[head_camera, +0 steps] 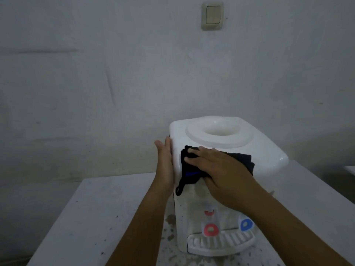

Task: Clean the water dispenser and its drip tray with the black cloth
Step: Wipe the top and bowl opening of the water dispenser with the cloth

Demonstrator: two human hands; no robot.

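Note:
A white water dispenser (265, 148) stands on a speckled white table (99, 217), with an empty round bottle seat on top. Its slotted white drip tray (221, 244) juts out at the bottom front, below a red tap (211, 229) and a blue tap (245, 224). My right hand (221, 169) lies flat on the black cloth (189, 169), pressing it against the dispenser's top front edge. A loop of the cloth hangs down its front. My left hand (165, 162) rests flat with straight fingers against the dispenser's left side.
A grey-white wall rises right behind the dispenser, with a beige light switch (212, 15) high up. The table's left edge runs diagonally at the lower left, and dark specks and stains mark its surface around the dispenser's base.

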